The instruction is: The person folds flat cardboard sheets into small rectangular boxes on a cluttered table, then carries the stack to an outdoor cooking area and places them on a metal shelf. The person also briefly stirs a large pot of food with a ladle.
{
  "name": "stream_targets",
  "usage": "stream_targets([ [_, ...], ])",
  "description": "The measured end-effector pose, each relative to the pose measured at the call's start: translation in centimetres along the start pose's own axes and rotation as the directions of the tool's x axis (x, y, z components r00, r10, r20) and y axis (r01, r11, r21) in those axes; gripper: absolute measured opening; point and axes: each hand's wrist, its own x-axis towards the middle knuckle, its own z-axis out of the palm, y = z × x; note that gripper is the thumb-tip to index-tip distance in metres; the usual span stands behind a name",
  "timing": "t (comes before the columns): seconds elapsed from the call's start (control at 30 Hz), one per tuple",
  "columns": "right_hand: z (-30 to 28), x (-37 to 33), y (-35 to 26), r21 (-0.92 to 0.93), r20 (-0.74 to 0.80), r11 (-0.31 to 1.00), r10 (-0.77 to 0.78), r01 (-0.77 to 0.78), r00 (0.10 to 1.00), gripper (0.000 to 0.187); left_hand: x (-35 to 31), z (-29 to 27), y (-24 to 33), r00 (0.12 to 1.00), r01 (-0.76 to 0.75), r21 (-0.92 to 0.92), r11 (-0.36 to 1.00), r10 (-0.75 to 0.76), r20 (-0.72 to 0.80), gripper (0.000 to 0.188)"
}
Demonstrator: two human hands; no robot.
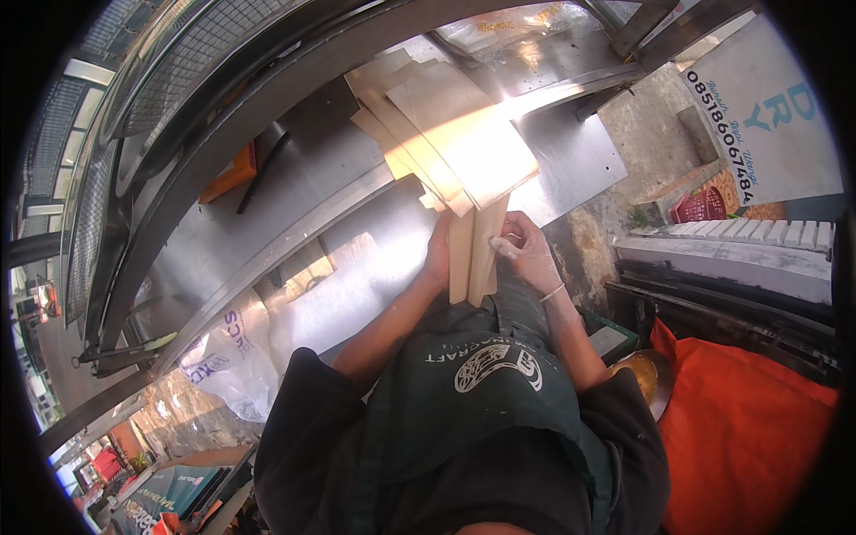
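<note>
A folded piece of brown paper or thin card (473,259) stands between my hands, close in front of my apron, with creases running along its length. My left hand (437,252) grips its left side; most of those fingers are hidden behind the paper. On the right edge, the thumb and bent fingers of my right hand (524,250) pinch the paper. That hand looks pale, with a thin band or cuff at the wrist. Just beyond lies a pile of flat brown paper pieces (459,134), overlapping unevenly and brightly lit by sun.
A metal counter (357,285) runs beneath a metal shelf frame (294,214). A plastic bag (234,361) hangs at the left. To the right are an orange cloth (740,428), a round metal pan (644,379) and a white slatted ledge (731,234). A banner (767,116) hangs far right.
</note>
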Motion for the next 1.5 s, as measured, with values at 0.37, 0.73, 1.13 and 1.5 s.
stream_targets([
  [0.37, -1.4, 0.1, 0.7, 0.164, 0.051, 0.984, 0.064, -0.072, 0.997, 0.03, 0.0, -0.4, 0.1, 0.987, -0.006, 0.092, 0.996, 0.02, -0.159, 0.064],
  [0.73, -1.2, -0.1, 0.4, 0.249, 0.08, 0.961, 0.101, -0.118, 0.992, 0.032, -0.1, 0.5, 0.7, 0.999, 0.043, 0.028, 0.999, -0.042, -0.029, 0.064],
  [1.13, -1.3, -0.1, 0.4, 0.202, 0.059, 0.972, 0.108, -0.118, 0.992, 0.029, 0.5, 1.6, 0.8, 0.992, 0.092, 0.083, 0.992, -0.098, 0.08, 0.072],
  [1.5, -1.1, -0.1, 0.3, 0.249, 0.078, 0.962, 0.097, -0.114, 0.992, 0.028, 0.6, 0.8, 0.6, 0.994, 0.088, 0.189, 0.978, -0.099, 0.047, 0.076],
])
